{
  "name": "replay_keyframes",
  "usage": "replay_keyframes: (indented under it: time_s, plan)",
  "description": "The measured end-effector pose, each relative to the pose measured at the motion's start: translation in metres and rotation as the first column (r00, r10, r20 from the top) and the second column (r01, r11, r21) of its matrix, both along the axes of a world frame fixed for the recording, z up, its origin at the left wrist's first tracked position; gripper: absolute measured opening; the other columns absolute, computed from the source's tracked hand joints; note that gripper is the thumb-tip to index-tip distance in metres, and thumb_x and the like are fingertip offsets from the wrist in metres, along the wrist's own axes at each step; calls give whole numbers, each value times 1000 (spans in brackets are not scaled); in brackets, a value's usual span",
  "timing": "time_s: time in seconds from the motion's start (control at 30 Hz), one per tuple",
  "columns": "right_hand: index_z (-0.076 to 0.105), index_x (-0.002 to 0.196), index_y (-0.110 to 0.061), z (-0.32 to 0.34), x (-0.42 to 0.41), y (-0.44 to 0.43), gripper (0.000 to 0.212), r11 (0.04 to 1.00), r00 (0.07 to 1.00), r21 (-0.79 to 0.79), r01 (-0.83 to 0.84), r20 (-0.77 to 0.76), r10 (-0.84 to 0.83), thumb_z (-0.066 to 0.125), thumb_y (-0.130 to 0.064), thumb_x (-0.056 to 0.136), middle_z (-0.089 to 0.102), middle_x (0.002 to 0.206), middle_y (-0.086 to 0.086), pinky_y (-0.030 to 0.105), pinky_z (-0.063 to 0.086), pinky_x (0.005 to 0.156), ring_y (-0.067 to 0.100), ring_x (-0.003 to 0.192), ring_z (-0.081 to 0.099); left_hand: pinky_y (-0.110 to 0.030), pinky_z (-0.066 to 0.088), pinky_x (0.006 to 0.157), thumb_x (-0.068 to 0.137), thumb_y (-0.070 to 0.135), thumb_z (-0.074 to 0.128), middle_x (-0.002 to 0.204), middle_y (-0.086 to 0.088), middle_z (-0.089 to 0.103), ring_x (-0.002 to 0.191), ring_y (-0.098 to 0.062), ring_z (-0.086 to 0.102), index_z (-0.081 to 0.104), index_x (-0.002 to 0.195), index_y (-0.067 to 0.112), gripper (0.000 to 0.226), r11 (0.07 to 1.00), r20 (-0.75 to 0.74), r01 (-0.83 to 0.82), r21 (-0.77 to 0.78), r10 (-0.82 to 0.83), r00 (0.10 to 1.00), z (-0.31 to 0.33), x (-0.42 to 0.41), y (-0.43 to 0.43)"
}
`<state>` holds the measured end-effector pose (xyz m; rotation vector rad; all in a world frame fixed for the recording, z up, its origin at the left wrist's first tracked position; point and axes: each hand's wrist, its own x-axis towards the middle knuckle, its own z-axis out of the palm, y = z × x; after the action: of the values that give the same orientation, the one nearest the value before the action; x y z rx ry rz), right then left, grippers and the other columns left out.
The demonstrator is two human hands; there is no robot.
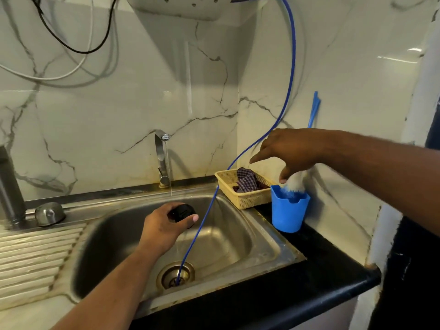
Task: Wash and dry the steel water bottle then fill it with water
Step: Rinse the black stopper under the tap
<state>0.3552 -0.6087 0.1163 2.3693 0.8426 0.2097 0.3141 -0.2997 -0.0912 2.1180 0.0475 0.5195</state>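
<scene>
The steel bottle stands at the far left on the draining board, partly cut off by the frame edge. My left hand grips a black bottle cap over the sink basin, just below the thin stream from the running tap. My right hand reaches over a blue plastic cup on the black counter. Its thumb and fingers curl around a white-bristled brush, whose blue handle sticks up behind the hand. The index finger points left.
A rounded steel piece lies on the sink ledge beside the bottle. A thin blue tube hangs from above into the drain. A beige basket holding a checked cloth sits behind the cup. Cables hang on the marble wall.
</scene>
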Motion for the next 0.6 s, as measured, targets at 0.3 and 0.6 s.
replay_keyframes:
  time_s: [0.3, 0.6]
  plan:
    - [49, 149, -35, -66, 14, 124, 68, 720, 957, 694, 17, -220, 189, 76, -40, 87, 66, 128, -2, 33, 48, 101, 17, 118, 60, -23, 48, 89, 71, 38, 92, 116, 0, 69, 102, -15, 63, 60, 131, 20, 70, 985, 19, -172, -24, 173, 985, 30, 49, 23]
    - [57, 141, -18, -187, 99, 239, 70, 160, 801, 819, 550, -572, 175, 77, -52, 84, 63, 137, 7, 28, 46, 99, 25, 125, 60, -24, 53, 80, 72, 14, 87, 96, 6, 74, 95, -14, 69, 72, 110, 20, 41, 982, 57, -181, 47, 178, 982, -11, 105, 51]
